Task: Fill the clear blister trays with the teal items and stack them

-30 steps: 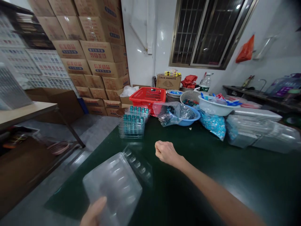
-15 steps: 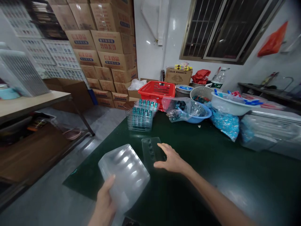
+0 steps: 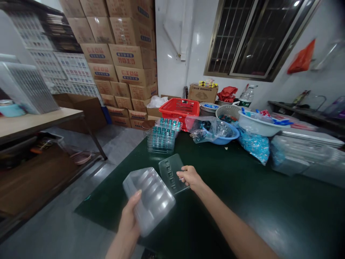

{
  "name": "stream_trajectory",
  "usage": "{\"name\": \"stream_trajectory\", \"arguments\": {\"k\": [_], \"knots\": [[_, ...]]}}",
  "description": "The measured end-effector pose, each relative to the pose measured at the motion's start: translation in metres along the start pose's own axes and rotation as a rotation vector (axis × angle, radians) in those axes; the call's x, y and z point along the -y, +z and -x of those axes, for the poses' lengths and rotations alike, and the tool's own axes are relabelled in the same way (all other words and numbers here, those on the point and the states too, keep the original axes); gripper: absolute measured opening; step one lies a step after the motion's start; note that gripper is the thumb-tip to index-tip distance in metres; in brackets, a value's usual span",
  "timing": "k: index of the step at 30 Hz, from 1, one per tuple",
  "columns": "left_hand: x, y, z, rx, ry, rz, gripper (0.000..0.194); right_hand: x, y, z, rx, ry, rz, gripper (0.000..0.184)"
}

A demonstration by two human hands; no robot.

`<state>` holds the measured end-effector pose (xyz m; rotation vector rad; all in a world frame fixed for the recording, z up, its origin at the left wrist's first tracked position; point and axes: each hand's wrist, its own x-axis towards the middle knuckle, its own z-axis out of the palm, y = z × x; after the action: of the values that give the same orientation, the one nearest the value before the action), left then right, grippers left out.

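A stack of clear plastic trays (image 3: 153,201) is held in the left hand (image 3: 130,217), with the thumb laid over the near left part of the upper face and the fingers hidden beneath. The hand is closed only as far as the thickness of the stack allows. The stack is tilted above the green tabletop (image 3: 229,205), most of it reaching forward and to the right of the grip. It is cloudy where the layers overlap, with rounded ridges in a row and bright glare along them.

A single tray (image 3: 171,172) is pinched at its right edge between the thumb and fingers of the right hand (image 3: 189,177), which are nearly closed. Its body extends to the left of the pinch, just beyond the stack. It is thin and transparent, with rounded corners and a line of small moulded recesses through which the green is seen. Whether it is fully supported by the tabletop cannot be told.

Farther back, teal-topped items (image 3: 163,133) are held in piled clear trays, near a red basket (image 3: 179,108) and a blue basin (image 3: 222,139) partly covered by a clear bag (image 3: 201,126)
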<state>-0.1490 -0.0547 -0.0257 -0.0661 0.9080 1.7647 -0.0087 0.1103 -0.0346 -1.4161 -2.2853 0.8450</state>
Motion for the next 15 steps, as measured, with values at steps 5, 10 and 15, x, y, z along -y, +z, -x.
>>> {"name": "stream_trajectory", "arguments": {"k": [5,10,15], "knots": [[0.0,-0.001,0.006,0.029,-0.015,0.047,0.017,0.001,-0.042,0.009,-0.086,-0.125,0.031,0.025],[0.005,-0.003,0.018,0.047,-0.079,0.105,0.013,-0.008,-0.072,-0.004,-0.244,-0.137,0.218,0.024],[0.015,0.0,0.02,0.07,-0.114,0.046,0.013,-0.002,-0.068,0.002,-0.13,-0.183,0.297,0.033]]}}
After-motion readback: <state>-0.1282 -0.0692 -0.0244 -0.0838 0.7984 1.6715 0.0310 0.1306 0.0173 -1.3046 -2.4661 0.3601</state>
